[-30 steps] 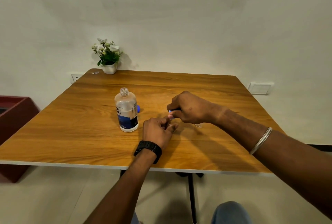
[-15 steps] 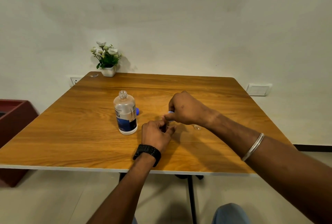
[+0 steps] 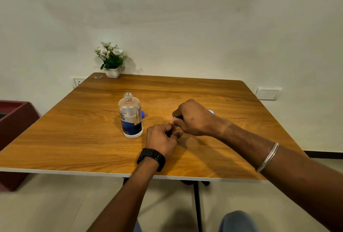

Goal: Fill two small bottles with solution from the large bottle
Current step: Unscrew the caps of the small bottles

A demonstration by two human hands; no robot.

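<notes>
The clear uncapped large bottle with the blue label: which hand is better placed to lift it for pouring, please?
Probably the left hand: it sits right beside the large bottle, while the right hand is farther off, gripping something blue.

Whatever the left hand [image 3: 163,139] pinches is hidden inside its curled fingers [image 3: 171,131]. Only a blue sliver [image 3: 177,117] shows under the right hand [image 3: 194,118], too little to identify. At three o'clock of that hand, a pale blue object [image 3: 211,111] peeks out. The large bottle [image 3: 130,118] half covers a blue cap [image 3: 143,114].
</notes>
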